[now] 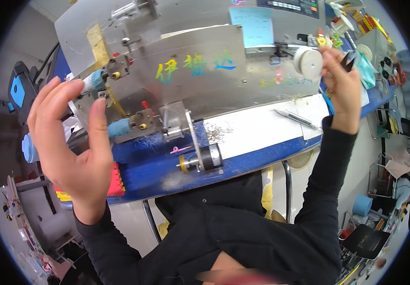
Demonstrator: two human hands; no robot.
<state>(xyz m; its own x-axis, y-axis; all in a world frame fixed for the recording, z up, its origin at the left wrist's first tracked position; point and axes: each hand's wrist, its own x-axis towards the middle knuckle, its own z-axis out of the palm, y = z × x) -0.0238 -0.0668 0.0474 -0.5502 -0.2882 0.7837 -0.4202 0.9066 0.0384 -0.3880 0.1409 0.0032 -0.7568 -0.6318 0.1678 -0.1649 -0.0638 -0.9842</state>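
My left hand (pixel 74 137) is raised at the left end of a grey metal machine (pixel 200 71), thumb and fingers apart. Its fingertips are beside a blue-wrapped spindle (pixel 93 81), and I cannot tell whether they touch it. A second blue-wrapped spindle (pixel 119 127) lies just past the thumb. At the machine's right end my right hand (pixel 341 88) is closed, with a small black two-pronged tool (pixel 348 61), like tweezers or snips, sticking out of it. The fingertips of that hand are at the edge of a white spool (pixel 308 63), perhaps touching it.
A white sheet (pixel 252 130) with a pen-like tool (pixel 296 118) and wire scraps lies on the blue table (pixel 271 154). A black motor with a shaft (pixel 210 156) stands near the front edge. Red ridged trays (pixel 116 180) are beside my left wrist. A blue note (pixel 251 26) is stuck on the machine.
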